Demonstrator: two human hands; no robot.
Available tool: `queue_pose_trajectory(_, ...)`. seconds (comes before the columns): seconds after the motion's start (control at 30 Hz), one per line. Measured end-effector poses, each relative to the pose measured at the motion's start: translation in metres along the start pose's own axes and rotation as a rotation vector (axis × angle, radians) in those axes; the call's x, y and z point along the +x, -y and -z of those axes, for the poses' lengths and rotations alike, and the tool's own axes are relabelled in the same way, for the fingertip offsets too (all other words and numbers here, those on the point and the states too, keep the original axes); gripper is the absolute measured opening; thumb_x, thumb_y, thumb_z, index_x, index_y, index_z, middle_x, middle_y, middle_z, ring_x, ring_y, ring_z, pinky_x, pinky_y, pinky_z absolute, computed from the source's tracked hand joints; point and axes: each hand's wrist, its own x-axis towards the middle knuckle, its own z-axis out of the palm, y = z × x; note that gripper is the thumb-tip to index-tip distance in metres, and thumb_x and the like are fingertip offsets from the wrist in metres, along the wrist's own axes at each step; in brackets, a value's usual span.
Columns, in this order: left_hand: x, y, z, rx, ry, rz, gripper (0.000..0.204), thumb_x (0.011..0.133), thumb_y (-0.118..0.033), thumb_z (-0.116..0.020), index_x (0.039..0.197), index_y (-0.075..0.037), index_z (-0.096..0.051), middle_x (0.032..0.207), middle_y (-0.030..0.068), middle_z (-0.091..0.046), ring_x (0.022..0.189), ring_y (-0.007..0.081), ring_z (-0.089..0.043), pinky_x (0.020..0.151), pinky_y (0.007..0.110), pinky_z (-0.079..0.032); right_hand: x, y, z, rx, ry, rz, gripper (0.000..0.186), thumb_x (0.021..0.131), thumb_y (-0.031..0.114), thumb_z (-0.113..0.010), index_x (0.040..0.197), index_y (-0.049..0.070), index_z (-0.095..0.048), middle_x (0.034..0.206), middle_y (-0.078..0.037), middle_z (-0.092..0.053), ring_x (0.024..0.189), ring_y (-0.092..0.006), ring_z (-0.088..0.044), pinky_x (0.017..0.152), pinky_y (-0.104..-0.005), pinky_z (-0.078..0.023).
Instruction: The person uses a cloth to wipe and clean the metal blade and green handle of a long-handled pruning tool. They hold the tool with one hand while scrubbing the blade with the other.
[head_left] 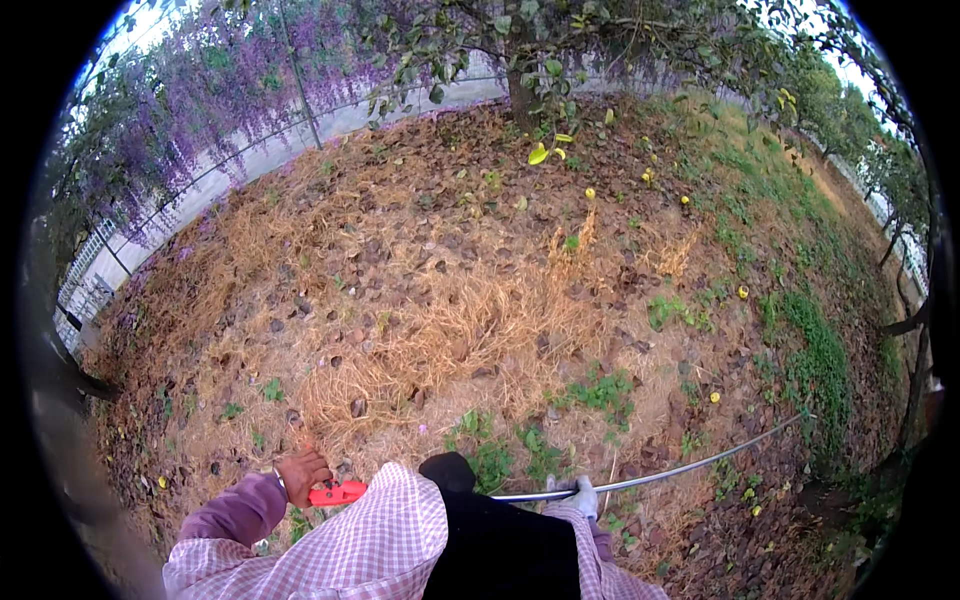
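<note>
My left hand (pixel 303 474) is bare and curled over the end of a red handle (pixel 340 493) at the lower left. Dark openings or fittings mark the handle beside my fingers. My right hand (pixel 580 497), in a pale glove, is closed around a long silver metal pole (pixel 690 467). From that grip the pole runs off to the right, low over the ground, its tip reaching the green weeds. My checked sleeve and dark clothing cover the stretch between my hands, so whether handle and pole are joined cannot be seen.
Dry grass (pixel 470 330) and brown fallen leaves cover the ground, with yellow fruits (pixel 715 397) scattered on the right. A tree trunk (pixel 522 90) stands ahead under low branches. Green weeds (pixel 815 350) grow at right. Beyond hanging purple flowers (pixel 200 130) runs a paved path (pixel 250 160).
</note>
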Motion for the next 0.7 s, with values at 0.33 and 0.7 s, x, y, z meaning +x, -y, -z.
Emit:
queue_pose_trajectory(0.33,-0.009,0.005,-0.026,-0.008,-0.135,0.072,0.031,0.072,-0.034,-0.057,0.088,-0.008,-0.063,0.082,0.0074,-0.061,0.074,0.0261,-0.057,0.073,0.036,-0.045,0.000,0.012,-0.129,-0.130,0.268,-0.092,0.029,0.090,0.026,-0.043,0.067,0.009,-0.044,0.056,-0.006,-0.042,0.057,-0.0251,-0.047,0.080,-0.0538,-0.046)
queue_pose_trajectory(0.7,0.057,0.093,-0.057,-0.033,-0.229,0.141,0.030,0.075,-0.032,-0.057,0.088,-0.005,-0.064,0.083,0.0101,-0.062,0.075,0.0281,-0.059,0.068,0.037,-0.046,-0.079,0.021,-0.285,-0.132,0.480,0.087,0.028,0.090,0.030,-0.048,0.067,0.015,-0.045,0.054,0.001,-0.040,0.052,-0.0188,-0.043,0.083,-0.0505,-0.044)
